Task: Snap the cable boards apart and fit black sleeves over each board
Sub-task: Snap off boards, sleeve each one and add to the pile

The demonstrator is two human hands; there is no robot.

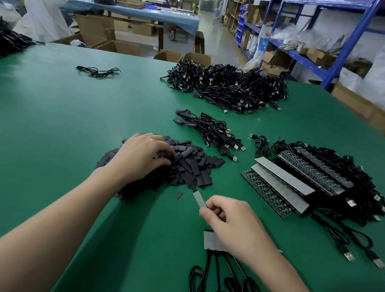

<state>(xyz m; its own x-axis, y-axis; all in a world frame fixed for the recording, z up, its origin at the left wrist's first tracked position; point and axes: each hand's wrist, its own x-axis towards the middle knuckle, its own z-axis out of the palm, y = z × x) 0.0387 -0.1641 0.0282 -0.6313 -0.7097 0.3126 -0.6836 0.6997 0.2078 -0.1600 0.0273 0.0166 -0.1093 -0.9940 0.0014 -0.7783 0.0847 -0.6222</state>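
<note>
- Two hands are busy near the bottom middle of the picture, over the green table (72, 110).
- The right hand (226, 219) pinches one small grey board (199, 199) between thumb and fingers. The board's free end points up and left, toward the sleeves.
- The left hand (143, 155) rests on the pile of black sleeves (191, 167), just left of the middle, with its fingers curled down into the pile. I cannot tell if it has a sleeve pinched.
- The board in the right hand has no sleeve on it, so I think this step is to pick a sleeve and slide it on.
- Under the right hand lies a short row of joined boards (211, 240), with black cables (211, 284) running to the bottom edge. These look not yet snapped apart.
- At the right, stacked panels (284, 185) of many more boards wait on a tangle of cables.
- Above the sleeves, a small bunch (207, 128) looks done, with dark covers on some ends.
- Higher up sits a big heap of cables (227, 88), too far away to tell if it is done.
- I think some of the job is done and a lot is left.
</note>
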